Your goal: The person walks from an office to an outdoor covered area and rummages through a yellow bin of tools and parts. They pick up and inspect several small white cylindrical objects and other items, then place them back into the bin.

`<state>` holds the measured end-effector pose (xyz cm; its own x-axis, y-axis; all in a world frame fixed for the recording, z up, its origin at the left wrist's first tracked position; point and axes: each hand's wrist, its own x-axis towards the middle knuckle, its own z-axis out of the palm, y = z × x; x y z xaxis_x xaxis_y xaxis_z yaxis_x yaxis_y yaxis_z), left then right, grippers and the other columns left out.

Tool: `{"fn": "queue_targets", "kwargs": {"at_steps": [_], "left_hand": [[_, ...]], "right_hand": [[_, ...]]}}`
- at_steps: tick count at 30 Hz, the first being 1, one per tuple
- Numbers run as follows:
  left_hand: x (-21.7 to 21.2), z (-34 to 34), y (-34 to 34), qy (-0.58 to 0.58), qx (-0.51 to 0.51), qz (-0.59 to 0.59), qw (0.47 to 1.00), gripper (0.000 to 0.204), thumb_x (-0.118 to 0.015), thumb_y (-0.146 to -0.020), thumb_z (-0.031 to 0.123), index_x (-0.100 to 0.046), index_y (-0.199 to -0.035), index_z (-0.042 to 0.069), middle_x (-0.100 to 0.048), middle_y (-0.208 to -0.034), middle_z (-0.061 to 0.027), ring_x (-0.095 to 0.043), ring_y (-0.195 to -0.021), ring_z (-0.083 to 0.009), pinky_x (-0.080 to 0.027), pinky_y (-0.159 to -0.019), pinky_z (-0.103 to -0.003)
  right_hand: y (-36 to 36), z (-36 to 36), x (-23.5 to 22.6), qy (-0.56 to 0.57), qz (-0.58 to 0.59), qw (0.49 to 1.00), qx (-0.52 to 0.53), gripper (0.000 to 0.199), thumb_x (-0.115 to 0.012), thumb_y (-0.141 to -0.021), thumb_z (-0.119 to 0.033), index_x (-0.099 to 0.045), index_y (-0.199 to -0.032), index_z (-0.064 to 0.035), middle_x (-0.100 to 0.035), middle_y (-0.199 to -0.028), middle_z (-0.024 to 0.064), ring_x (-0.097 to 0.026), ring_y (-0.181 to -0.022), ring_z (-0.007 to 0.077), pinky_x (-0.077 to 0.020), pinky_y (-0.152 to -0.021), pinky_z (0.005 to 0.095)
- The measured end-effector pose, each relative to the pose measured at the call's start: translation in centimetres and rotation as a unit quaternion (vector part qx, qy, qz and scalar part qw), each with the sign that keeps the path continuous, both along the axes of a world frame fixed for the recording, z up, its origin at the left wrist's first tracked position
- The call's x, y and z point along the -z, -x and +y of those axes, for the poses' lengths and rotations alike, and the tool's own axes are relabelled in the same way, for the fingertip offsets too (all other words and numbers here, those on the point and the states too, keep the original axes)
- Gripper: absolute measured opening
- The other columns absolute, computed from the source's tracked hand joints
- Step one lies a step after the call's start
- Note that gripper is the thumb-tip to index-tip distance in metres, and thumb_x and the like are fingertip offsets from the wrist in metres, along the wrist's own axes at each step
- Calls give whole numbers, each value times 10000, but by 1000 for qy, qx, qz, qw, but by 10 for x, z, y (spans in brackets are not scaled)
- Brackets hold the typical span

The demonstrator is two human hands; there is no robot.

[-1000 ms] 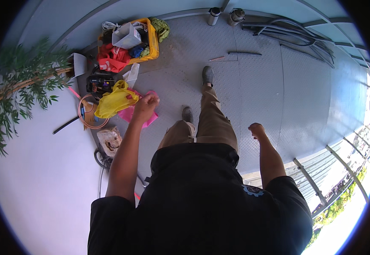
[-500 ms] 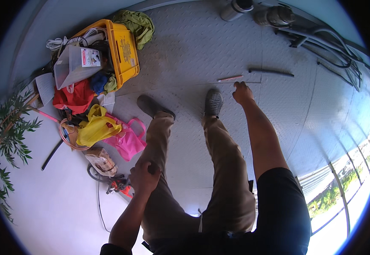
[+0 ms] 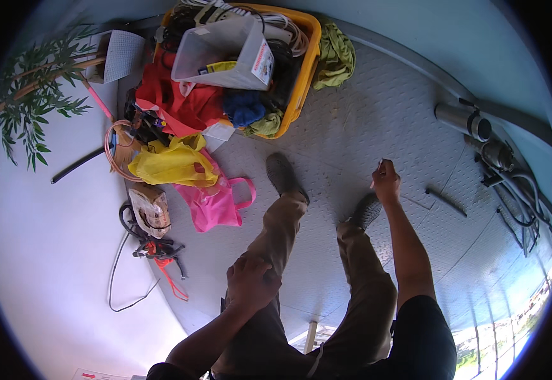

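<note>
My right hand (image 3: 387, 182) is closed around a short, thin, copper-coloured tube (image 3: 372, 185), above the floor beside my right shoe (image 3: 365, 210). Most of the tube is hidden by the fingers. My left hand (image 3: 252, 282) rests by my left knee, its fingers curled. A dark spot shows between thumb and fingers there; I cannot make out what it is. On the floor to the right of my right hand lies a short black tube (image 3: 446, 201).
A yellow crate (image 3: 308, 69) of cables and a clear plastic bin (image 3: 225, 47) stands at the far left. Nearby lie red, yellow (image 3: 171, 164) and pink (image 3: 216, 206) bags, a wrapped block (image 3: 150, 209) and cords. A metal flask (image 3: 463, 120) and grey hoses (image 3: 523, 196) lie right.
The copper-coloured tube, earlier on the floor, is now in my right hand. The view has turned, shifting the crate and bags rightward. My left hand stays by the knee.
</note>
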<state>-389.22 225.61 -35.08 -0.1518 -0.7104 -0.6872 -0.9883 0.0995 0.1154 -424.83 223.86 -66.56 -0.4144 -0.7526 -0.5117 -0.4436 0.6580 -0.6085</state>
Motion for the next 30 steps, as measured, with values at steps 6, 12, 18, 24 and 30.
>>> {"fn": "queue_targets", "kwargs": {"at_steps": [6, 12, 18, 24, 30], "left_hand": [[-2, -17, -5, -98, -21, -24, 995, 476, -750, -750, 477, -740, -1073, 127, -646, -1196, -115, -524, -1252, -391, -417, -991, -535], [8, -38, -26, -137, -58, -18, 989, 623, -727, -776, 504, -695, -1169, 22, -641, -1218, -201, -525, -1263, -418, -429, -1004, -531], [12, -52, -45, -183, -141, 16, 973, 640, -725, -789, 502, -677, -1202, 16, -639, -1246, -217, -528, -1265, -415, -422, -1020, -530], [11, -51, -44, -203, -180, 23, 962, 541, -696, -803, 464, -705, -1186, 82, -634, -1286, -176, -517, -1286, -395, -416, -1034, -524], [13, -47, -41, -163, -176, 33, 970, 459, -682, -778, 407, -732, -1134, 122, -666, -1213, -180, -581, -1208, -388, -460, -995, -527]], "right_hand": [[-80, -235, -205, 372, -249, 892, 60, 134, -654, -964, -89, -604, -1087, -72, -730, -979, 50, -679, -883, 90, -543, -782, 266], [-152, -395, -230, 274, -98, 949, -121, 304, -721, -888, -142, -616, -1168, -88, -719, -1051, 122, -687, -1004, 234, -523, -879, 369], [-157, -396, -197, 160, 220, 948, -164, 594, -742, -797, -202, -534, -1351, -150, -574, -1275, 175, -523, -1252, 360, -441, -1029, 510], [-142, -390, -192, -134, -23, 990, -43, 382, -649, -861, -187, -657, -1213, -40, -672, -816, 130, -620, -587, 211, -530, -543, 358], [-111, -260, -242, -6, -98, 994, 52, 364, -619, -871, -159, -678, -1199, -15, -665, -774, 98, -583, -538, 143, -452, -448, 306]]}}
